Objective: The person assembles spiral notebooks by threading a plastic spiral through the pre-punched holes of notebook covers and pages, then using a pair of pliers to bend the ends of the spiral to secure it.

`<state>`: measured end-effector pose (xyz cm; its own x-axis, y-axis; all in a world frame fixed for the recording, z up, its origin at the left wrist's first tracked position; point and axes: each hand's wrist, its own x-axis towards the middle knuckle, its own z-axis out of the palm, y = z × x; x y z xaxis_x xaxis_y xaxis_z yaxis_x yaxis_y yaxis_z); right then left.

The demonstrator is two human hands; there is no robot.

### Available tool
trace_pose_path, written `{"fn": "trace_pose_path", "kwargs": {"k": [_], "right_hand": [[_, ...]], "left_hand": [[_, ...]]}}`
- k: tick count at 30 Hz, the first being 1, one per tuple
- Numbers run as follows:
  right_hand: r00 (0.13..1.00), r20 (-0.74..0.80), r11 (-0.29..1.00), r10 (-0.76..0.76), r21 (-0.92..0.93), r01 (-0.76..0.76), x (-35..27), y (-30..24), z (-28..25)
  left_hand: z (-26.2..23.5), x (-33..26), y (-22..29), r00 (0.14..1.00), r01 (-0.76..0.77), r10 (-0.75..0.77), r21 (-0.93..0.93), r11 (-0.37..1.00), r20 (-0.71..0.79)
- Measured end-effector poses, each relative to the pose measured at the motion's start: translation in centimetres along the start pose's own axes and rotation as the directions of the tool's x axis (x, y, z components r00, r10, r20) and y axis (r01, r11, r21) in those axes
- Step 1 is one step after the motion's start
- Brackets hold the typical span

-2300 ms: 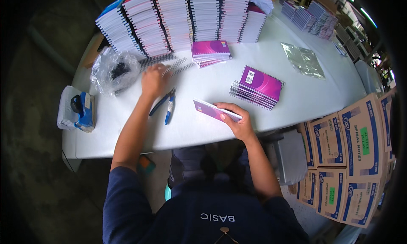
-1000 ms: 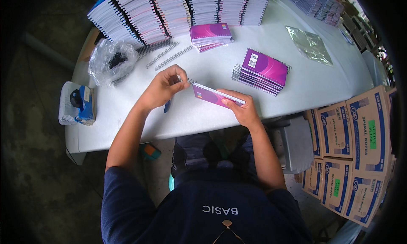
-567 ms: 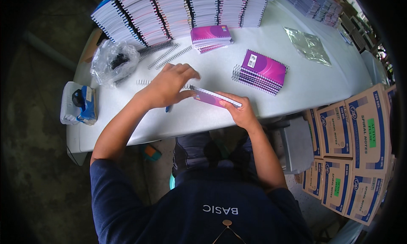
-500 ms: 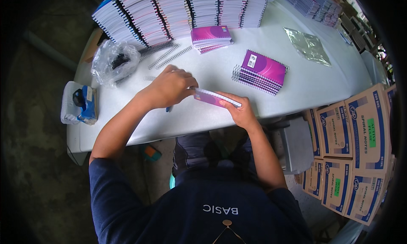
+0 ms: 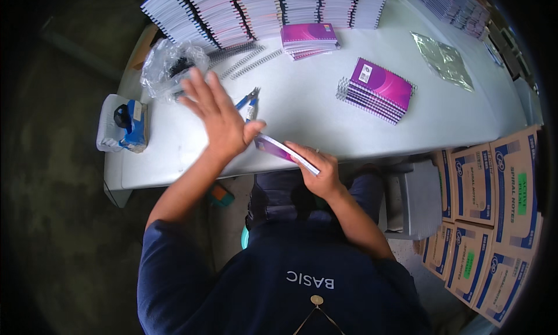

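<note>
My right hand (image 5: 321, 171) grips a small purple notebook (image 5: 274, 149), tilted so that its white page edge faces up, at the table's near edge. My left hand (image 5: 220, 117) is raised with its fingers spread, holding nothing, its thumb close to the notebook's left end. Just beyond that hand lie blue-handled pliers (image 5: 252, 104) on the white table (image 5: 302, 117). Loose metal spiral coils (image 5: 256, 64) rest farther back. A stack of purple notebooks with spiral coils (image 5: 379, 91) sits to the right, and another purple stack (image 5: 310, 39) at the back middle.
Tall rows of bound books (image 5: 261, 12) line the back. At the left are a clear plastic bag (image 5: 171, 67) and a blue tape dispenser (image 5: 135, 125). A flat clear packet (image 5: 443, 60) lies at the right. Cardboard boxes (image 5: 474, 186) are stacked beside the table.
My left hand has come off the notebook's end and opened, fingers spreading away; the pliers now show beside it. The right hand keeps its grip. The whole view has shifted somewhat.
</note>
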<state>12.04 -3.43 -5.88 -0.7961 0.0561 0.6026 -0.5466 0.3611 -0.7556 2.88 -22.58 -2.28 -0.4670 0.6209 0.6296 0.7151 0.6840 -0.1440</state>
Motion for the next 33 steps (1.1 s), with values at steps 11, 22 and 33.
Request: {"fn": "trace_pose_path", "kwargs": {"k": [11,22,33], "right_hand": [[0.995,-0.004,0.993,-0.098,-0.067,0.098,-0.3,-0.6,0.9],[0.996,-0.055,0.997,-0.072,-0.034,0.07,-0.5,0.0,0.3],[0.97,-0.003,0.962,-0.242,-0.13,0.24,0.3,-0.1,-0.1]], "left_hand": [[2.1,-3.7,1.3,0.999,-0.007,0.0,-0.151,0.989,-0.044],[2.0,-9.8,4.0,0.925,-0.128,0.211,-0.267,0.955,0.315],[0.3,-1.3,2.3,0.938,-0.32,0.243,-0.344,0.883,-0.248]]}}
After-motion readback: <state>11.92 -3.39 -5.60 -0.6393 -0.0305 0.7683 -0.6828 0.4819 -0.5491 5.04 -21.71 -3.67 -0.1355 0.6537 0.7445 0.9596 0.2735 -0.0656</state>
